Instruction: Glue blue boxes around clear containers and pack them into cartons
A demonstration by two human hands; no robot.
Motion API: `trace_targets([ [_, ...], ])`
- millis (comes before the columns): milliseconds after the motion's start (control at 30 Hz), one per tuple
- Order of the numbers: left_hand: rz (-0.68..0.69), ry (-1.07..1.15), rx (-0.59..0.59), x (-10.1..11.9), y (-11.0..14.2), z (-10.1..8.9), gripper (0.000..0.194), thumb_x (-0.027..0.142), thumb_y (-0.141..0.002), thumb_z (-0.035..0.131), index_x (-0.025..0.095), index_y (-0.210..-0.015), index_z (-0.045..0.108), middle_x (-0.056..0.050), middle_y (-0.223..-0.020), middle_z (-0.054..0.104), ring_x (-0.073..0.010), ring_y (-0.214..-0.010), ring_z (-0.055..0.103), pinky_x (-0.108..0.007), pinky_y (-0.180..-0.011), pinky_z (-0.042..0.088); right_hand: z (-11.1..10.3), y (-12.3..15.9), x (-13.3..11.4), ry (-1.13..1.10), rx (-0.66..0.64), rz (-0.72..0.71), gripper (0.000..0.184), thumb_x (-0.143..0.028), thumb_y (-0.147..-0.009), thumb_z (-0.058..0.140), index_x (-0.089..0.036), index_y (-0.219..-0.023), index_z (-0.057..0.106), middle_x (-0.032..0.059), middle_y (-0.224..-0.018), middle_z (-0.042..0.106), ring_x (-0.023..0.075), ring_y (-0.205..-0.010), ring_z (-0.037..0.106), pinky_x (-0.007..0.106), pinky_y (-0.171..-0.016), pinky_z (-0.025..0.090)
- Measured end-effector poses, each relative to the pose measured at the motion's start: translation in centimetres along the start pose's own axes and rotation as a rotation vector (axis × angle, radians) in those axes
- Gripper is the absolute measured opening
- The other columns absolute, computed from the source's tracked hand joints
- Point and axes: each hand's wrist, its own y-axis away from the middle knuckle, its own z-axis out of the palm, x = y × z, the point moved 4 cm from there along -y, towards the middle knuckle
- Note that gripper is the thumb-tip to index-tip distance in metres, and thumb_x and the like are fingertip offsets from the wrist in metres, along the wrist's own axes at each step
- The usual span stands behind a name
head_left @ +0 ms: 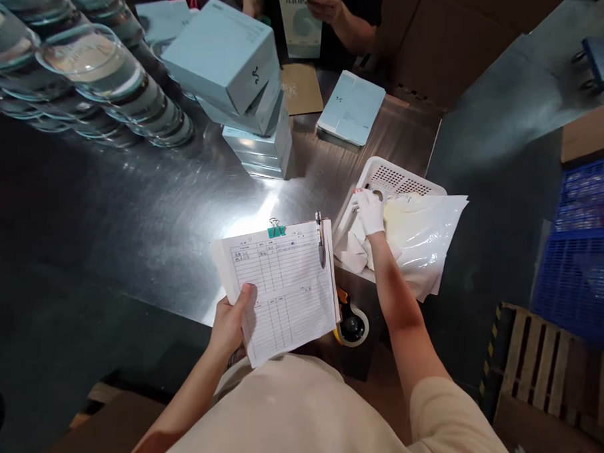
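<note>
My left hand (pixel 232 322) grips the lower left edge of a stack of printed forms (pixel 284 292), thumb on top. A green binder clip (pixel 276 229) pinches the upper edge, and a pen (pixel 321 241) is clipped near the upper right corner. Reaching into a white perforated basket (pixel 399 176), my right hand (pixel 369 211) wears a white glove. Its fingers are bent near the basket's left side; what they close on, if anything, is hidden. White plastic sheets or bags (pixel 422 232) lie in the basket beside it, overhanging the right side.
Pale blue boxes (pixel 219 52) are piled on the metal table (pixel 173 207), with flat ones (pixel 352 108) farther right. Stacked clear round containers (pixel 103 64) fill the left. A tape dispenser (pixel 352 324) sits below the basket. Across the table, another person's hand (pixel 325 6) holds a box.
</note>
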Motion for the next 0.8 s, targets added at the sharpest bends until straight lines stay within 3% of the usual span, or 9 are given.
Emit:
trace_targets([
  [133, -0.001, -0.064, -0.051, -0.1, -0.1, 0.4, 0.087, 0.075, -0.057, 0.096, 0.012, -0.114, 0.08, -0.021, -0.126, 0.079, -0.0389, -0.123, 0.073, -0.053, -0.111, 0.059, 1.4, 7.2, -2.6, -0.228, -0.212, -0.102, 0.028, -0.043, -0.098, 0.072, -0.018, -0.111, 0.079, 0.0052, -0.119, 0.08, 0.0171, -0.11, 0.073, 0.031, -0.105, 0.056],
  [233, -0.002, -0.13, -0.114, -0.2, 0.6, 1.3, 0.093, 0.08, -0.051, 0.094, 0.009, -0.11, 0.081, -0.021, -0.12, 0.081, -0.0388, -0.116, 0.076, -0.051, -0.105, 0.06, 1.4, 10.0, -3.0, -0.261, -0.212, -0.021, 0.026, -0.041, -0.092, 0.075, -0.015, -0.092, 0.079, 0.0031, -0.098, 0.08, 0.0196, -0.099, 0.073, 0.033, -0.099, 0.057],
  [333, 0.033, -0.193, -0.19, 0.2, 2.1, 2.3, 0.092, 0.081, -0.053, 0.093, 0.009, -0.109, 0.081, -0.02, -0.118, 0.081, -0.0381, -0.115, 0.076, -0.047, -0.102, 0.06, -0.4, 10.2, -3.1, -0.338, -0.075, 0.021, 0.033, -0.045, -0.093, 0.069, -0.016, -0.079, 0.073, 0.0023, -0.085, 0.076, 0.0208, -0.095, 0.073, 0.033, -0.094, 0.058],
  [500, 0.069, -0.218, -0.289, 0.7, 4.6, 2.8, 0.084, 0.079, -0.061, 0.09, 0.009, -0.106, 0.081, -0.019, -0.111, 0.082, -0.038, -0.112, 0.076, -0.042, -0.094, 0.062, -7.0, 10.3, -2.6, -0.688, 0.37, 0.073, 0.052, -0.066, -0.105, 0.042, -0.023, -0.082, 0.057, 0.006, -0.091, 0.069, 0.0173, -0.093, 0.073, 0.034, -0.091, 0.062],
  [567, 0.071, -0.215, -0.308, 0.6, 5.0, 2.4, 0.084, 0.079, -0.062, 0.09, 0.008, -0.107, 0.081, -0.02, -0.112, 0.082, -0.0387, -0.114, 0.075, -0.042, -0.094, 0.061, -8.8, 11.7, -2.6, -0.67, 0.377, 0.062, 0.057, -0.071, -0.106, 0.035, -0.022, -0.087, 0.058, 0.0071, -0.096, 0.07, 0.0163, -0.091, 0.073, 0.036, -0.094, 0.062],
  [633, 0.083, -0.206, -0.319, 0.3, 5.3, 1.7, 0.083, 0.077, -0.065, 0.089, 0.008, -0.11, 0.08, -0.02, -0.113, 0.081, -0.0384, -0.115, 0.075, -0.042, -0.094, 0.061, -9.2, 13.9, -2.7, -0.602, 0.296, 0.044, 0.059, -0.073, -0.103, 0.042, -0.02, -0.095, 0.065, 0.0079, -0.1, 0.072, 0.0174, -0.09, 0.073, 0.037, -0.096, 0.061],
  [733, 0.152, -0.24, -0.283, 0.1, 5.8, 0.8, 0.075, 0.075, -0.07, 0.086, 0.01, -0.106, 0.08, -0.017, -0.108, 0.081, -0.0344, -0.106, 0.076, -0.038, -0.087, 0.06, -7.6, 17.4, -2.9, -0.429, 0.151, 0.057, 0.051, -0.069, -0.091, 0.068, -0.02, -0.106, 0.07, 0.0059, -0.101, 0.074, 0.0201, -0.093, 0.073, 0.038, -0.097, 0.059],
  [800, 0.228, -0.3, -0.216, 0.3, 6.5, 0.4, 0.066, 0.075, -0.071, 0.084, 0.013, -0.092, 0.08, -0.012, -0.093, 0.08, -0.0294, -0.091, 0.074, -0.034, -0.076, 0.058, -6.5, 19.4, -3.1, -0.25, 0.231, 0.101, 0.047, -0.062, -0.089, 0.074, -0.021, -0.112, 0.067, 0.0059, -0.106, 0.074, 0.0207, -0.097, 0.072, 0.037, -0.097, 0.058],
])
